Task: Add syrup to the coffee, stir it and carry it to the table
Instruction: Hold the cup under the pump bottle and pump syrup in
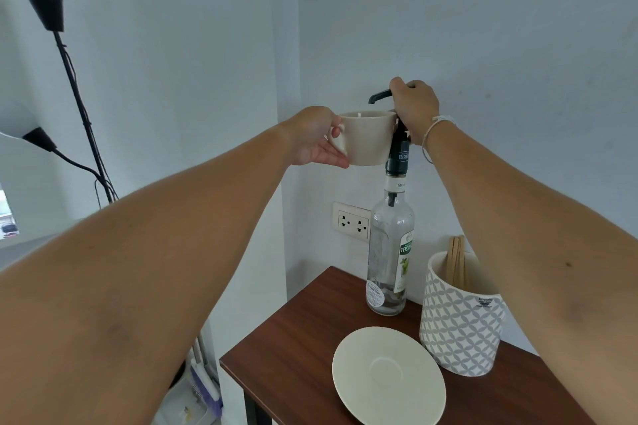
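The left hand (pixel 310 134) holds a cream cup (pixel 367 138) up in the air, fingers closed around its handle side and under its base, so the grip is clamped on the cup. The cup is level, raised well above the table (pixel 293 338), with its rim just under the dark spout of the pump (pixel 379 95) that tops the syrup bottle (pixel 390 252). What is inside the cup cannot be seen from this angle.

The right hand (pixel 416 107) rests on top of the pump head, fingers curled down over it; its grip is closed on the pump. A white string bracelet (pixel 438 124) circles that wrist.

The bottle stands upright near the back corner of the dark wooden table, its clear glass nearly empty, with a green label on the side. Just to its right stands a white pot with a grey pattern (pixel 459 321), holding wooden stir sticks (pixel 455 260) that lean against its inner wall. In front of the bottle, a cream saucer (pixel 388 374) lies flat on the table, bare. A wall socket (pixel 351 221) sits on the wall behind the bottle.
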